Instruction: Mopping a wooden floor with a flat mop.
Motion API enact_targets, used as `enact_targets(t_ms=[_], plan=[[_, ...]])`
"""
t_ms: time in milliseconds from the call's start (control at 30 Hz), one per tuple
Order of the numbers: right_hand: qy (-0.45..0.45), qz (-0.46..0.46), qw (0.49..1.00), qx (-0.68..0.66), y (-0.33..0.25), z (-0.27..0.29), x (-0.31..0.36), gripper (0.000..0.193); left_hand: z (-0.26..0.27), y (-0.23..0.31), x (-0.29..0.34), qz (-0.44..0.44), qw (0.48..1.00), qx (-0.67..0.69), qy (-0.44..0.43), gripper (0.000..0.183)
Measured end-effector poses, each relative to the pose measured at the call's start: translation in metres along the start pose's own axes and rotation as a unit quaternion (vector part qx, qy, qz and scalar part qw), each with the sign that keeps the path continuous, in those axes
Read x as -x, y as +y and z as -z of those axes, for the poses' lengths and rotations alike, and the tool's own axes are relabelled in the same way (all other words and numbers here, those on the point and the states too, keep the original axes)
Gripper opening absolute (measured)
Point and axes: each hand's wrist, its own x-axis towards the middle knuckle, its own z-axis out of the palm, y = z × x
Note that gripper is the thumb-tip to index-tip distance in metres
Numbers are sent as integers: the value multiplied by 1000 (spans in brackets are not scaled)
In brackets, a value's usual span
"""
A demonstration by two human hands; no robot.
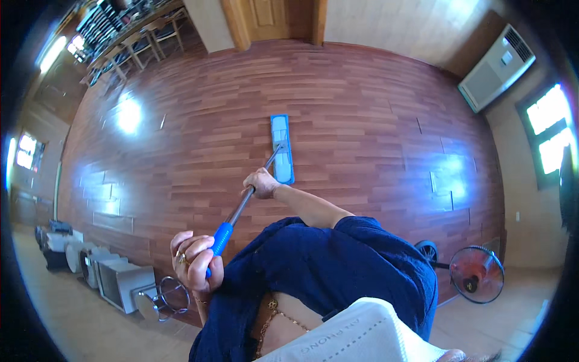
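A flat mop (282, 164) with a blue pad lies with its head on the brown wood-plank floor ahead of me. Its thin metal pole slants back toward my lower left and ends in a blue grip. My left hand (196, 260), with a ring on one finger, is closed round that blue grip near its top end. Farther down the pole, close to the mop head, my right hand (262, 183) wraps round the metal shaft. The right forearm crosses in front of my dark blue top.
Wooden chairs (136, 51) stand by a table at the far left. A white floor-standing air conditioner (496, 67) is at the far right. A fan (476, 274) stands right behind me. Along the left wall are grey-white boxes (125, 286) and a metal-framed stool (172, 297). A wooden door (263, 19) is ahead.
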Motion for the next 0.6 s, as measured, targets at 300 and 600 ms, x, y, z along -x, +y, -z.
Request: enact_targets(t_ms=[300,600], plan=[[115,-164,979,45,108,78,76,22,-100,-28,-55,-62,988,126,-65,15],[319,-281,900,94,161,144,186,32,-200,-29,-120,-120,936,293,-156,22]])
